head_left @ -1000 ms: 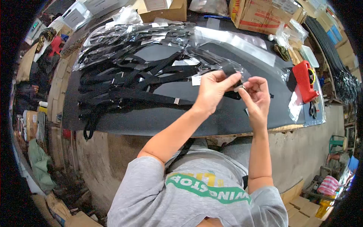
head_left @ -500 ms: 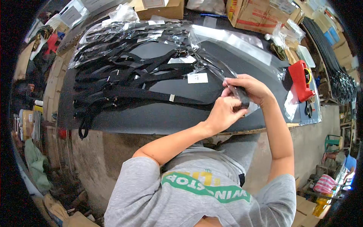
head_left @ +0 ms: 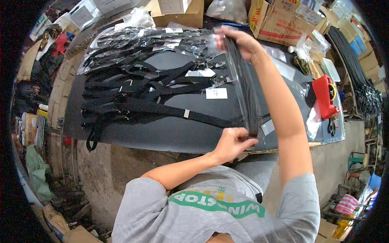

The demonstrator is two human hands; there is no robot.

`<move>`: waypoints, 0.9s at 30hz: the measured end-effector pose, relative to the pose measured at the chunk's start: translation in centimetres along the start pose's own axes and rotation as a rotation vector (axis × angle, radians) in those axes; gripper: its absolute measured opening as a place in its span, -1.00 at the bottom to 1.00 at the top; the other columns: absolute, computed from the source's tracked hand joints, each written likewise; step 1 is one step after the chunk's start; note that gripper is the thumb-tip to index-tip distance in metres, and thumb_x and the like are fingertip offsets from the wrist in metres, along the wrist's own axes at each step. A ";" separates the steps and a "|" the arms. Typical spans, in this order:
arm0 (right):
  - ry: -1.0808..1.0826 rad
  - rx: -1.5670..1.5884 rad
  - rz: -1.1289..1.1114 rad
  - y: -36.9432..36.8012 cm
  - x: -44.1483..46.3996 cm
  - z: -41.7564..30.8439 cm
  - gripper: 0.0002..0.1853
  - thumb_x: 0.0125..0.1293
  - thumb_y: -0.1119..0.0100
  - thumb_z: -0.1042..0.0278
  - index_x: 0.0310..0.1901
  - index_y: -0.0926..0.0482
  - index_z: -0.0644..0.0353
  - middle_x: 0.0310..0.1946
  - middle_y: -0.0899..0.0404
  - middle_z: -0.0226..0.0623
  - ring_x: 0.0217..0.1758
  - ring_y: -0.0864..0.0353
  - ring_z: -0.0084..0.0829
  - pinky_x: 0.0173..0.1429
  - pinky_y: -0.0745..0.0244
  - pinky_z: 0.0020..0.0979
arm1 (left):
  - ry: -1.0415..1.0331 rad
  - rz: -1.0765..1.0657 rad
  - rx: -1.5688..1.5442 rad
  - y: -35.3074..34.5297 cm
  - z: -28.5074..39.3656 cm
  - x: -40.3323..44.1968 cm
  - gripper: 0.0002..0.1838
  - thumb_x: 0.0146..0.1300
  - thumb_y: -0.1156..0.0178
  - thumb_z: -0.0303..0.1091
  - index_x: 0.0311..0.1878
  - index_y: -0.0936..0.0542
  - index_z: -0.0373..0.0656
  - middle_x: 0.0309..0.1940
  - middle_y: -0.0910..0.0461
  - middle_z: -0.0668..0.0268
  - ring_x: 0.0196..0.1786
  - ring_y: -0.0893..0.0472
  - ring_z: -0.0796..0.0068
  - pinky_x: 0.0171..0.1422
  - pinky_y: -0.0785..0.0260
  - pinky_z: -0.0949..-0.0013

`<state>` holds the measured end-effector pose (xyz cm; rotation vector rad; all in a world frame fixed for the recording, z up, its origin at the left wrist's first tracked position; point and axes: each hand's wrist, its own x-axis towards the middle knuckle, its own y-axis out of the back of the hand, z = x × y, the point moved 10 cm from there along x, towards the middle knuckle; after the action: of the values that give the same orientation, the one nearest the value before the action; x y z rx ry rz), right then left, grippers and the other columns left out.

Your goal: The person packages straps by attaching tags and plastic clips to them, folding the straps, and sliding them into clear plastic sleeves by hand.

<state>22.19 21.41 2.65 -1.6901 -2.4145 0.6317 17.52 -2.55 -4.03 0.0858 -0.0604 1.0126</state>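
Note:
A black strap bundle in a clear plastic bag (head_left: 244, 85) is stretched lengthwise between my two hands over the dark table (head_left: 162, 139). Its near end is pinched in my left hand (head_left: 234, 145), close to the front edge. At the far end my right hand (head_left: 239, 42) has its fingers around the bag, slightly blurred. Loose black straps with metal clips (head_left: 154, 109) lie to the left, a white card (head_left: 216, 93) among them. Behind these, bagged black straps (head_left: 133, 44) are piled.
At the right stand a red tape dispenser (head_left: 324, 97) and black scissors (head_left: 331, 127). Cardboard boxes (head_left: 283, 22) line the back. Flat clear bags (head_left: 283, 69) lie behind my right forearm. Long black straps (head_left: 356, 69) hang at far right.
My right hand has moved far up and away along the bag, while my left hand has come slightly nearer the front edge. The bundle, bunched between the hands before, is now drawn out long.

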 end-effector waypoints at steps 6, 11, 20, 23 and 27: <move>-0.065 -0.516 0.312 3.4 0.9 0.9 -0.31 0.39 0.24 -0.19 0.20 -0.33 0.35 0.07 -0.46 -0.06 0.05 -0.49 -0.35 0.08 -0.41 -0.36 | 0.259 -0.022 -0.206 2.0 -0.3 1.2 -0.71 0.09 -0.36 -0.35 -0.66 -0.55 -0.25 -0.70 -0.49 0.47 -0.58 -0.38 0.80 -0.54 -0.15 0.59; -0.134 -0.963 0.314 5.5 -6.8 2.9 -0.38 0.27 -0.02 -0.23 -0.16 -0.61 0.31 -0.32 -0.63 -0.31 -0.29 -0.56 -0.51 -0.13 -0.46 -0.52 | 0.279 0.078 -0.611 4.2 -1.5 3.4 -0.86 0.15 -0.30 -0.42 -0.26 -0.59 -0.24 -0.38 -0.64 0.35 -0.40 -0.56 0.69 -0.35 -0.44 0.57; -0.107 -0.426 0.271 0.4 -17.9 6.9 -0.71 0.27 -0.20 0.16 -0.24 -0.62 0.27 -0.38 -0.58 -0.51 -0.29 -0.44 -0.72 -0.16 -0.33 -0.61 | 0.067 0.222 -0.354 4.6 -0.3 4.0 -0.05 0.04 -0.35 -0.55 0.38 0.07 -0.38 -0.62 -0.41 0.44 -0.55 -0.41 0.73 -0.47 -0.28 0.61; -0.048 -0.335 0.289 0.6 -17.5 8.0 -0.79 0.27 -0.20 0.25 -0.28 -0.60 0.25 -0.39 -0.58 -0.51 -0.33 -0.46 -0.73 -0.19 -0.34 -0.63 | 0.118 0.162 -0.254 4.5 -1.1 3.9 -0.16 0.07 -0.31 -0.57 0.36 -0.04 -0.32 -0.44 -0.53 0.31 -0.42 -0.55 0.59 -0.39 -0.38 0.58; 0.086 -0.144 0.289 -0.3 -18.0 6.9 -0.85 0.31 -0.14 0.32 -0.29 -0.54 0.23 -0.41 -0.60 -0.44 -0.37 -0.51 -0.70 -0.22 -0.40 -0.62 | 0.464 0.087 -0.757 6.5 -3.1 4.8 -0.40 0.32 -0.08 -0.04 0.30 -0.22 -0.17 -0.22 -0.56 0.14 -0.20 -0.63 0.25 0.00 -0.52 0.22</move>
<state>26.20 2.98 -1.08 -2.1016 -2.2241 0.4137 14.54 5.24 -6.35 -0.8457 -0.0207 1.0177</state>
